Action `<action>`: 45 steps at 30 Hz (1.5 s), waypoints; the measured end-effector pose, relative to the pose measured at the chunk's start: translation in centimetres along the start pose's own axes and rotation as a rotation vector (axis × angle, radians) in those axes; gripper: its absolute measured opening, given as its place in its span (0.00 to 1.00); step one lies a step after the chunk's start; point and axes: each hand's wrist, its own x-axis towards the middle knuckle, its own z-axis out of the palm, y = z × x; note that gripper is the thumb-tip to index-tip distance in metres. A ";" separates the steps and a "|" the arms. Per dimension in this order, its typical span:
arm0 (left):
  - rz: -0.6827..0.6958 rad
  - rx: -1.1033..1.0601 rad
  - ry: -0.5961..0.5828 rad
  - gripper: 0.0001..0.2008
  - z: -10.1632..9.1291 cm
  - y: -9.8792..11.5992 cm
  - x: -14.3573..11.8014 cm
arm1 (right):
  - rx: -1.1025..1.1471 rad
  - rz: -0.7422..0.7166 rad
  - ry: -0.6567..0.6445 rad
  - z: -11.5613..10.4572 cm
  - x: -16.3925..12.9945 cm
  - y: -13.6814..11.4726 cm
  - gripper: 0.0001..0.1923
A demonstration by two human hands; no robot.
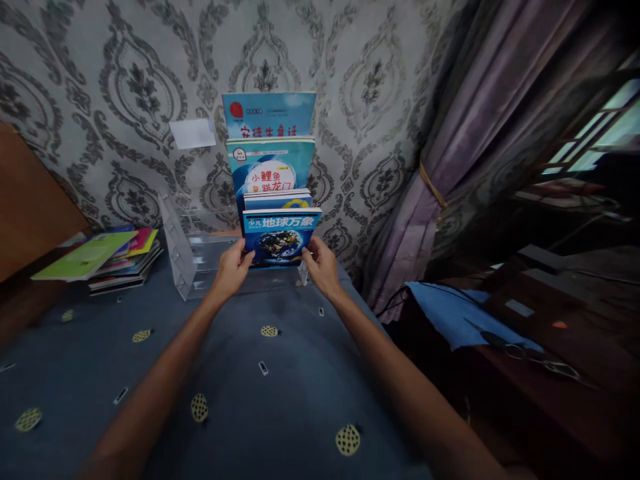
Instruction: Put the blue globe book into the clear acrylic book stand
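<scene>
A clear acrylic tiered rack (183,257) stands on the blue cloth against the patterned wall. Its right side holds several upright books in stepped rows. The front one is a blue book with an Earth picture (280,237). My left hand (231,270) grips that book's lower left edge. My right hand (321,267) grips its lower right edge. Behind it rise a blue-green book with a white circle (271,167) and a blue book with red letters (270,115). The rack's left half shows no books.
A stack of flat colourful books (107,260) lies at the left on the blue dotted tablecloth (270,400). A purple curtain (450,167) hangs at the right. Beyond the table's right edge are a blue cloth (465,317) and scissors (540,360) on dark furniture.
</scene>
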 end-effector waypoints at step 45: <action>-0.048 0.266 0.095 0.05 2.9 -0.9 -1.9 | -0.109 0.000 0.150 0.2 -0.2 2.1 0.10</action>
